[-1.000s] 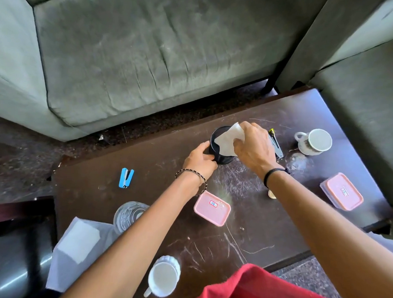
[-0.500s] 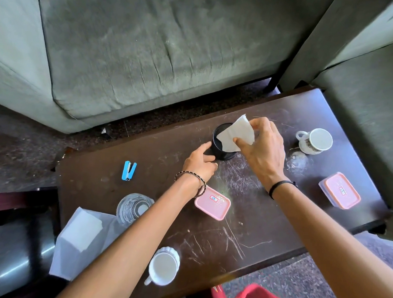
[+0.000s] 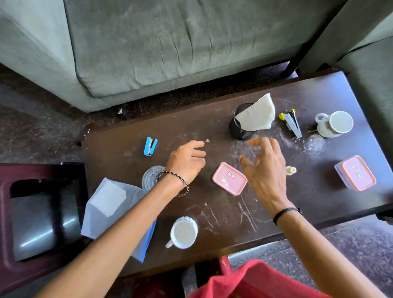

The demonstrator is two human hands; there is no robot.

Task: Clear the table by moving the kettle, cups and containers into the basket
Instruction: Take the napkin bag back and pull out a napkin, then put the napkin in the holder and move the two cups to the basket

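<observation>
**Worktop clearance — hands empty, items awaiting pickup**

Left hand [image 3: 187, 158] and right hand [image 3: 263, 167]: both loosely curled, grasping nothing, above the middle of the worktop [image 3: 342, 92]. Pink-lidded container [image 3: 229, 178] lies between them; a second container [image 3: 356, 172] sits at the right edge. White cup [image 3: 184, 232] at the near edge, mug [image 3: 335, 123] towards the far right corner, glass [image 3: 150, 177] near the left edge. Kettle and basket: not identifiable in view. Advice — take the nearest container first, gripping its sides so the lid stays seated; lift cups upright by their handles.
</observation>
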